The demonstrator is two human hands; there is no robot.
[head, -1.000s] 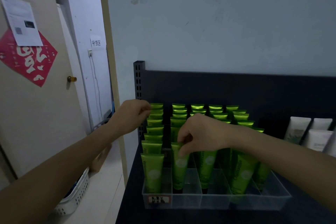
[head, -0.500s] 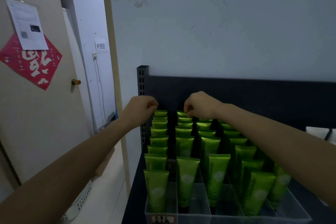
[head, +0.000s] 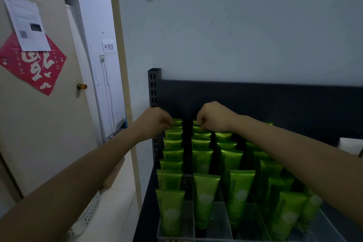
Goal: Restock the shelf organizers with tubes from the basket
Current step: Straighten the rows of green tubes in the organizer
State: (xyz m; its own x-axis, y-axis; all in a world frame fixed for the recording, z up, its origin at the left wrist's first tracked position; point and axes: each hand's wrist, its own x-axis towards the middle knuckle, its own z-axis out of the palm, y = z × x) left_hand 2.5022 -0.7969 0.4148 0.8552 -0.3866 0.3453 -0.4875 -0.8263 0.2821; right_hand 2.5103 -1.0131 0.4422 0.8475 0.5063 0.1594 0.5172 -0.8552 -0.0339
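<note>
Left hand [head: 155, 122]: fingers curled under, tips on the crimped top edge of the back tube of the first lane [head: 177, 122]; reads as a pinch.
Right hand [head: 214, 118]: fingers curled too, tips at the crimp of the back tube of the second lane [head: 197, 123]; also looks like a pinch, though the fingertips are partly hidden.
Bearing from hands: left hand's tube at 3 o'clock of the knuckles, right hand's at 8 o'clock; both touching, no gap to close.
Long axis: tubes upright, crimp up, cap down, leaning slightly back toward 12 o'clock.
Nearer hand: judged even, each hand on its own lane; third lane nearer the right hand.
Likely step: squaring the rear of the two left lanes, so any push runs along the lane, 12 to 6.
Organizer [head: 189, 186]: clear, split by dividers into lanes running 6 to 12 o'clock, on the dark shelf [head: 275, 100].
Contents: green tubes [head: 204, 198] in file, first lane filled to the front wall; some bare floor at the front of the right-hand lanes.
Basket [head: 89, 213]: white, perforated, down at 7 o'clock of the left hand, well apart; contents not visible.
</note>
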